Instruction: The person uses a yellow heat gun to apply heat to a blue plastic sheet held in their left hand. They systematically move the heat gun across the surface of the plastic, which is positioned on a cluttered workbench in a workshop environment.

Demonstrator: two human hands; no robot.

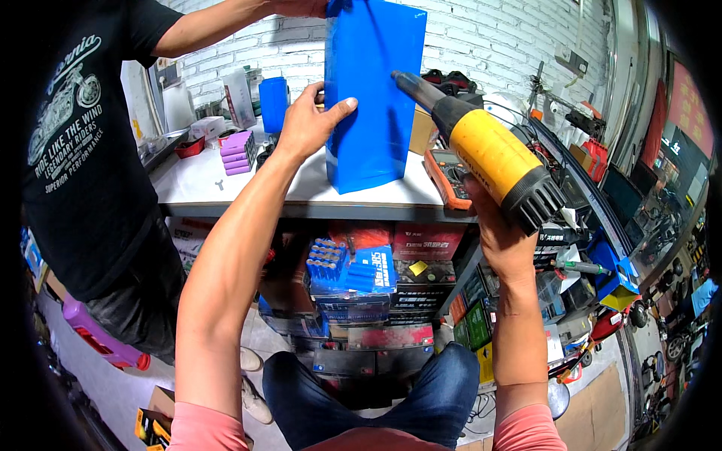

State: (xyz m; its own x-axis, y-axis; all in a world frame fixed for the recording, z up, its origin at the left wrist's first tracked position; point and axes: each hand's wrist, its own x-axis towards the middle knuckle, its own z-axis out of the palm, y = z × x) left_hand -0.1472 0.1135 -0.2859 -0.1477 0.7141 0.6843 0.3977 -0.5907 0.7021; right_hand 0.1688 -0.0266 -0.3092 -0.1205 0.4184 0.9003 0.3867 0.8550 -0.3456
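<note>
My left hand (316, 121) grips the left edge of a tall battery pack in blue wrap (372, 101), its thumb on the front face. The pack stands upright over the white workbench (248, 194), and a co-worker's hand (299, 7) is at its top left. My right hand (499, 231) is closed around a yellow and black heat gun (493, 149). The gun's metal nozzle points up and left at the pack's front face, close to it; whether it touches is hard to tell. My right hand's fingers are partly hidden behind the gun.
A co-worker in a black shirt (84, 141) stands at the left. Purple cylindrical cells (238, 153), a smaller blue pack (274, 104) and an orange multimeter (448, 180) lie on the bench. Under it are stacked batteries and blue cells (326, 259). Cluttered tools and cables fill the right side.
</note>
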